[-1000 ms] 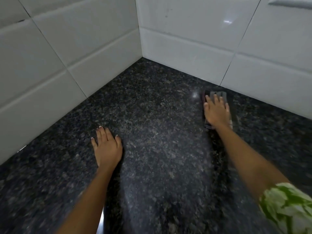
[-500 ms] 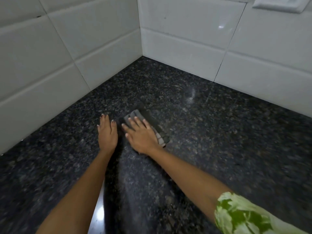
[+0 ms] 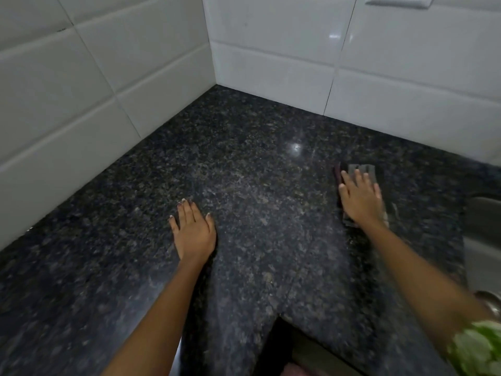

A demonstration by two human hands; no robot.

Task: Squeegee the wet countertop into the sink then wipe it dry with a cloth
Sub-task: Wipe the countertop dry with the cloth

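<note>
on the dark granite counter (image 3: 244,185), in a corner of white wall tiles (image 3: 271,63), the right hand (image 3: 360,198) lies flat with fingers spread over a folded grey cloth (image 3: 362,168), pressing it down near the back wall. only the cloth's far edge and a strip under the wrist show; the rest is hidden by the hand. the left hand (image 3: 193,232) rests palm down, fingers close together, empty, well apart from the cloth, seemingly bracing the body.

no squeegee is in view, so the step in hand looks like the drying wipe. the stone shows a glare spot but whether water remains cannot be told.

the next move likely calls for keeping the palm flat and even on the cloth and drawing it across the stretch between the hands, overlapping passes up to the tile edges.

at the right edge a sliver of the steel sink (image 3: 485,229) shows; what it holds cannot be seen from here.
</note>
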